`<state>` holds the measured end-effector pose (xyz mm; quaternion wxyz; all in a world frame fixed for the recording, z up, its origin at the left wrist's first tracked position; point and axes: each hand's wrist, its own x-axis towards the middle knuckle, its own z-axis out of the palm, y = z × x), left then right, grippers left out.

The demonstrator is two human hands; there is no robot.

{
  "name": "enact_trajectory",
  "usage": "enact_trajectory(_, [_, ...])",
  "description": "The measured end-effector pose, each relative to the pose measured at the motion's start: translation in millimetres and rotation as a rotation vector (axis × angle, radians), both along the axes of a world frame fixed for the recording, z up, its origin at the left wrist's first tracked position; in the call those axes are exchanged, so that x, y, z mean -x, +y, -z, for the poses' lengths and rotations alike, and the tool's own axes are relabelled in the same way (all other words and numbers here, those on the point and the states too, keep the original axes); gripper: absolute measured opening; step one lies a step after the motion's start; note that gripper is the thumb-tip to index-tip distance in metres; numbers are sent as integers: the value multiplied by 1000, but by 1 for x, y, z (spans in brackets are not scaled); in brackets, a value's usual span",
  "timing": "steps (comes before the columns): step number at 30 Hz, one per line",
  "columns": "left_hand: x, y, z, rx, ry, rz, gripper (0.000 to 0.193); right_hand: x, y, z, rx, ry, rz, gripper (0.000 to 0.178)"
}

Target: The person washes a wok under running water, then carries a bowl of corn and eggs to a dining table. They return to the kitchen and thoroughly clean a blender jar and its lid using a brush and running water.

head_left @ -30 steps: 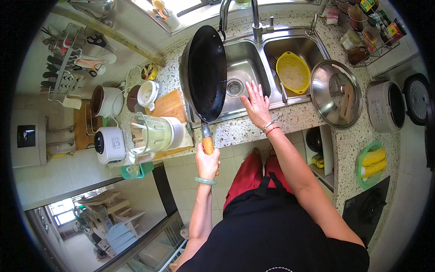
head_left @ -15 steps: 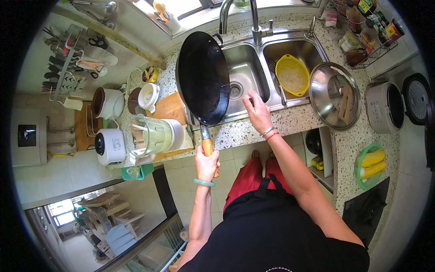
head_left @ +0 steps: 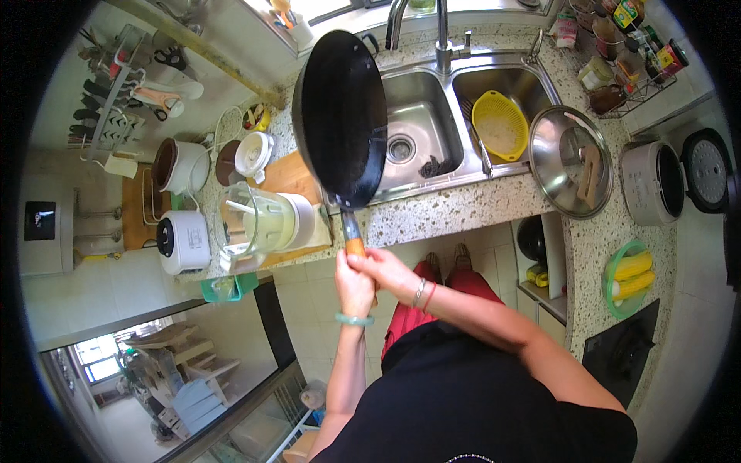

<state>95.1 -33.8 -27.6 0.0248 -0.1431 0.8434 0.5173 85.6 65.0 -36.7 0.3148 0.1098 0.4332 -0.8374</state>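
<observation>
A large black wok (head_left: pixel 343 116) is held up tilted over the counter, its inside facing me, covering the left edge of the sink (head_left: pixel 417 189). My left hand (head_left: pixel 355 285) is closed around its wooden handle (head_left: pixel 355 247). My right hand (head_left: pixel 390 272) reaches across from the right, its fingers wrapped on the same handle and overlapping the left hand. In the left basin lies a dark scouring pad (head_left: pixel 437 166), near the drain. The right basin holds a yellow colander (head_left: pixel 502 99) with something pale in it.
A blender (head_left: pixel 270 220) with pale liquid stands left of the wok, beside a white appliance (head_left: pixel 185 243). On the right are a pot lid (head_left: pixel 549 166), an open rice cooker (head_left: pixel 644 185) and a green basket (head_left: pixel 617 309) of corn. The faucet (head_left: pixel 442 38) rises behind the sink.
My right hand has left the sink and the scouring pad there, coming down to the wok handle beside my left hand. The wok has moved slightly up in the view.
</observation>
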Motion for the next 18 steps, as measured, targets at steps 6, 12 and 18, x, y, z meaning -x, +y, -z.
enact_trajectory(6, [4, -8, -9, -598, -120, 71, 21, 2, 13, -16, -163, 61, -7, 58])
enact_trajectory(12, [-22, 1, -23, -1119, -396, 99, 13, -13, 16, -5, 348, -316, 186, 63])
enact_trajectory(18, [-52, 6, -22, -1192, -462, 170, 9, -54, 18, -10, 289, -202, 242, 57])
